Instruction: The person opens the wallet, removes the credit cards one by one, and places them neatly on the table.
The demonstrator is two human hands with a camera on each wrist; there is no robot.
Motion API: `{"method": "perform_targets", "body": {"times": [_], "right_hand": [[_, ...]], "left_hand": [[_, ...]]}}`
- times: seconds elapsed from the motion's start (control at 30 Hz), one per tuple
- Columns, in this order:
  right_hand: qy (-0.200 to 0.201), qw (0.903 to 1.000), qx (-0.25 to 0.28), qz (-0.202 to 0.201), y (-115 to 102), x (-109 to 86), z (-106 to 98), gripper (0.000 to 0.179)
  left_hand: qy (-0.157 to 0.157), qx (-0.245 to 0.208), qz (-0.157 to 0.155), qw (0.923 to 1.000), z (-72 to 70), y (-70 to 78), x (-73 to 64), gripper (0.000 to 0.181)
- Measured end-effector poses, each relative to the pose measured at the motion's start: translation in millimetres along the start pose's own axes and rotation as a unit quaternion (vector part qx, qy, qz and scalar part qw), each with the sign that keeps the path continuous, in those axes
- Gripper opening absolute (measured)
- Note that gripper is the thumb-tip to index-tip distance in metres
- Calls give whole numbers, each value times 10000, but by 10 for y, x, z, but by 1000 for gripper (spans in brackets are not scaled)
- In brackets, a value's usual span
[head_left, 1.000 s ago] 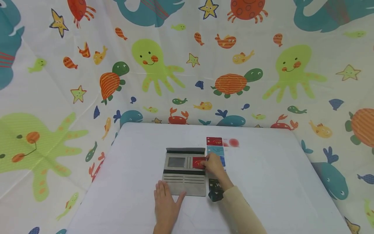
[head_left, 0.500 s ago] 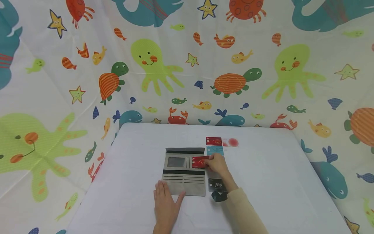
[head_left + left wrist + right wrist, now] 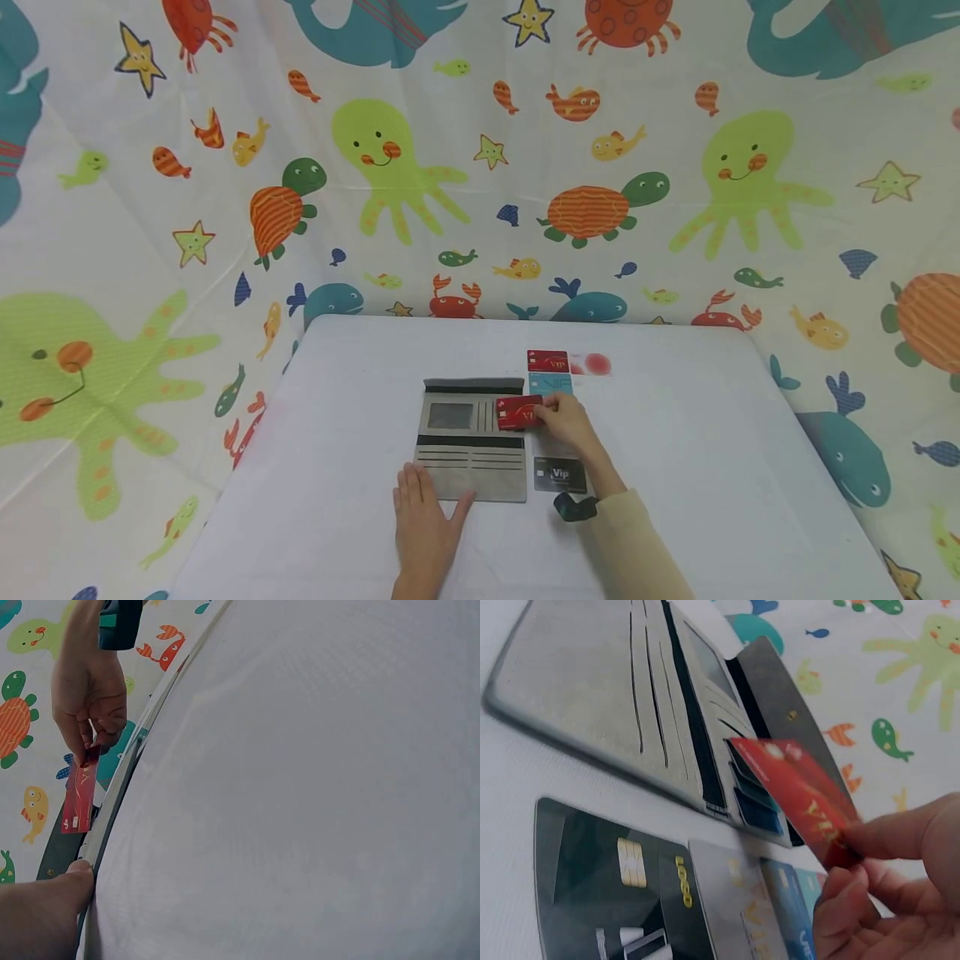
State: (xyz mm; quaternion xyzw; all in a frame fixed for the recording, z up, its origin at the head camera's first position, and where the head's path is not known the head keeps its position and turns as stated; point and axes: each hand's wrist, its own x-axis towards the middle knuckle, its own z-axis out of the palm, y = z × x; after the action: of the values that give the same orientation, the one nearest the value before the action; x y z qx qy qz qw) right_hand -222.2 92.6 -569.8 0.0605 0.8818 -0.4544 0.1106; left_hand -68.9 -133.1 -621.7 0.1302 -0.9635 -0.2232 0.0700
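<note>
I have the right hand [image 3: 572,423] just beside the right edge of the wallet, thumb and fingers pinching 1 end of a red card [image 3: 516,412]. The card's other end reaches over the slots in the upper right part of the wallet [image 3: 472,482]; on my right wrist feed it sits tilted there, and I cannot tell whether its tip is inside a slot. A dark device [image 3: 576,507] is on that wrist, near the wallet's lower right corner.

The left hand [image 3: 427,527] holds nothing that I can see: its 4 fingers are straight, the thumb is spread, and it touches the wallet's lower left corner.

The wallet lies open, with 1 window [image 3: 451,416] in its upper left part. Right of its lower half is a black card [image 3: 560,474]; my right wrist feed also shows a grey card [image 3: 727,900] and a blue card [image 3: 786,900] along that side. Right of the wallet's top edge are a light blue card [image 3: 550,382] and, farther out, another red card [image 3: 548,361].
</note>
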Motion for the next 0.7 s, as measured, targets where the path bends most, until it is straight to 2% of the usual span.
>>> {"method": "perform_targets", "body": {"times": [0.2,0.37,0.57,0.7], "right_hand": [[-224,9992,151,-295,71,-10,-57,24],[-187,9962,771,-372,128,-14,-164,31],[83,9925,1170,-358,221,33,-295,36],[436,9889,1395,-263,279,58,-378,34]], "left_hand": [[3,-70,2,10000,-12,1,-8,103],[-29,-57,8,10000,-9,11,-16,104],[38,-36,24,10000,-13,13,-13,104],[59,-29,52,10000,-16,13,-18,104]]}}
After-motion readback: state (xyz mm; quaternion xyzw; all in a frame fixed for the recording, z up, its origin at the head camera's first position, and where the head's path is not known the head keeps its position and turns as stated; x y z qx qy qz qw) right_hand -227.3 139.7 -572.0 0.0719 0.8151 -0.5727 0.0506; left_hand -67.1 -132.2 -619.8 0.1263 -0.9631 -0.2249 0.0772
